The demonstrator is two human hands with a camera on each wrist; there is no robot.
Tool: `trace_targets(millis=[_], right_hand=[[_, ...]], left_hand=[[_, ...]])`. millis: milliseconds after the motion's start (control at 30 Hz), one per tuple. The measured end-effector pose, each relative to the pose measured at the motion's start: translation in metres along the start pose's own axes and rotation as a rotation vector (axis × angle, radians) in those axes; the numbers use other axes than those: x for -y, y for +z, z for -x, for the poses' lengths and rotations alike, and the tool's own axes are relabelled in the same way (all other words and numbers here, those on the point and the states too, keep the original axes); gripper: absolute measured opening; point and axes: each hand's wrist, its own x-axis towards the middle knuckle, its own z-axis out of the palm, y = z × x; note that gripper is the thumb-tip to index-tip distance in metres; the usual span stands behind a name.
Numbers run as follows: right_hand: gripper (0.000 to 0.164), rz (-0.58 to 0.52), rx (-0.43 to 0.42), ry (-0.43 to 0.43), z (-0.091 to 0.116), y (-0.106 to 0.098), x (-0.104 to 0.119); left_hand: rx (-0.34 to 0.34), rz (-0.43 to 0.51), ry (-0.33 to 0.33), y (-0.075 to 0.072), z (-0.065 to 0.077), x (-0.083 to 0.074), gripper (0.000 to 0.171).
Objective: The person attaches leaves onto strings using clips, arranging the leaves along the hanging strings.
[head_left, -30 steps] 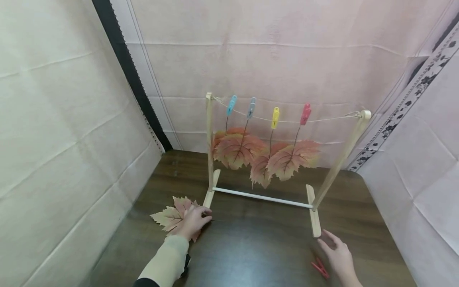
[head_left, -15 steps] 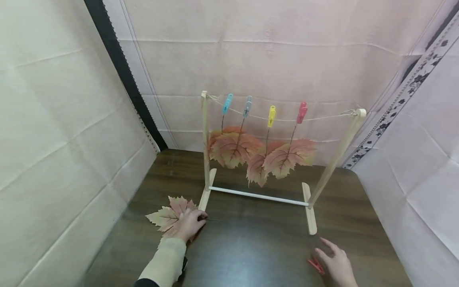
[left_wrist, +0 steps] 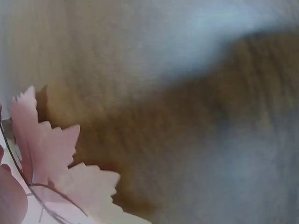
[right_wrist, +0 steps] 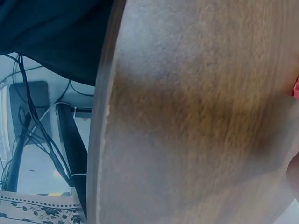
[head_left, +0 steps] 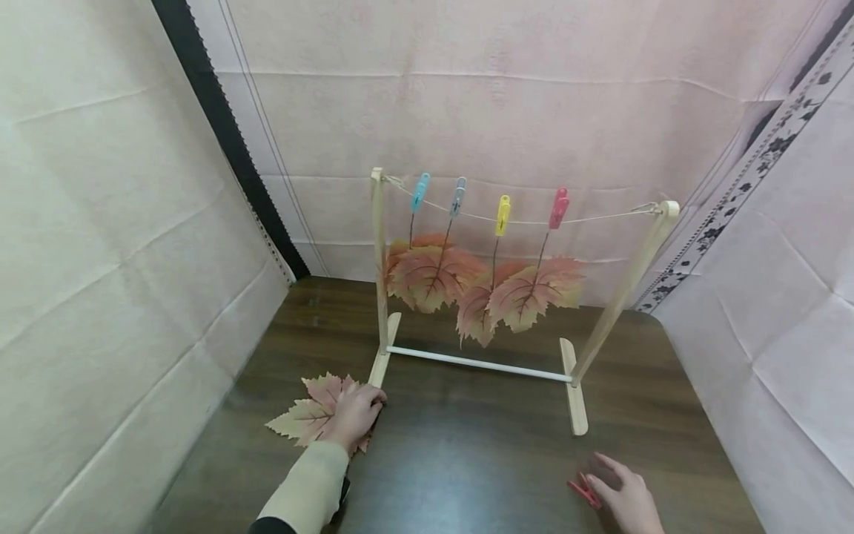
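On the left of the table lies a pinkish artificial maple leaf (head_left: 303,419). My left hand (head_left: 352,419) rests over its right part, fingers curled at its stem by the rack's left foot. The left wrist view shows the leaf (left_wrist: 51,149) in its lower left corner, with a fingertip (left_wrist: 11,196) beside the stem. At the front right is a red clothespin (head_left: 584,492). Right at it, my right hand (head_left: 627,493) has its thumb and fingers spread apart. Only a bit of the clothespin (right_wrist: 296,88) shows at the right wrist view's edge.
A wooden rack (head_left: 379,259) with a string (head_left: 603,218) stands behind the hands. Blue, grey, yellow (head_left: 503,215) and red pegs hold several leaves (head_left: 437,276) by their stems. A white rod (head_left: 477,363) joins the feet. Pale cloth surrounds the table (head_left: 460,452).
The right hand has moved from beside the rack's right foot down to the red clothespin. The left hand stays on the leaf, which has turned slightly. The view has shifted a little.
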Motion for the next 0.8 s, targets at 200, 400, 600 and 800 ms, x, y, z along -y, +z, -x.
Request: trace_targets(millis=[200,400,600,800], right_hand=[[0.053,0.016,-0.013,-0.058,0.003,0.001,-0.006],[0.052,0.039,-0.030,-0.103,0.006,0.005,-0.011],[0.050,0.067,-0.035,-0.129,0.004,0.011,-0.015],[0.052,0.078,-0.036,-0.142,0.006,0.011,-0.015]], left_hand=[[0.021,0.008,-0.023,-0.006,-0.011,-0.007,0.011],[0.001,0.015,0.002,-0.013,-0.023,-0.018,0.013],[0.021,0.055,0.012,-0.022,-0.036,-0.030,0.010],[0.012,0.061,0.004,-0.030,-0.045,-0.038,0.008]])
